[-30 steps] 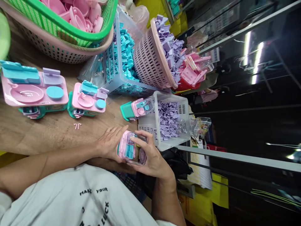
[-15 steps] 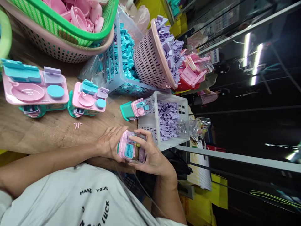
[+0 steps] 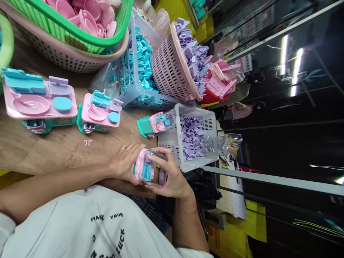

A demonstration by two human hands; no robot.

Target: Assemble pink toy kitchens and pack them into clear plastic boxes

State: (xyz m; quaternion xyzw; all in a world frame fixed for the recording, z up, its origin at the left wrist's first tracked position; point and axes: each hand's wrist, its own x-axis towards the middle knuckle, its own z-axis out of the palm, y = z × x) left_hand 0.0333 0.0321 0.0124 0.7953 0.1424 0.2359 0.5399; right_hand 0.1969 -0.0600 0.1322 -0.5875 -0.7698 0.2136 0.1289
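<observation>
Close to my body, both hands hold a small toy kitchen (image 3: 146,172) with a pink top, turquoise and purple parts and a clear plastic cover (image 3: 160,168). My left hand (image 3: 126,163) is closed around its green base side. My right hand (image 3: 172,175) grips the clear cover, thumb and fingers on opposite sides. Fingers hide much of the toy; whether the cover is fully seated I cannot tell. Just beyond lies a covered toy kitchen (image 3: 154,123). Two uncovered ones, a larger toy kitchen (image 3: 40,100) and a smaller toy kitchen (image 3: 100,113), stand to the left. Small pink hooks (image 3: 87,143) lie on the wood.
A white basket (image 3: 199,165) of purple pieces stands right of my hands. Behind it are a pink basket (image 3: 168,66) of purple parts and a blue crate (image 3: 137,84) of turquoise parts. A green basket (image 3: 107,41) holds pink pieces. The wooden table (image 3: 53,154) runs left.
Both hands keep the same grip on the toy kitchen. The view has shifted very slightly, and my right forearm sits a little further left.
</observation>
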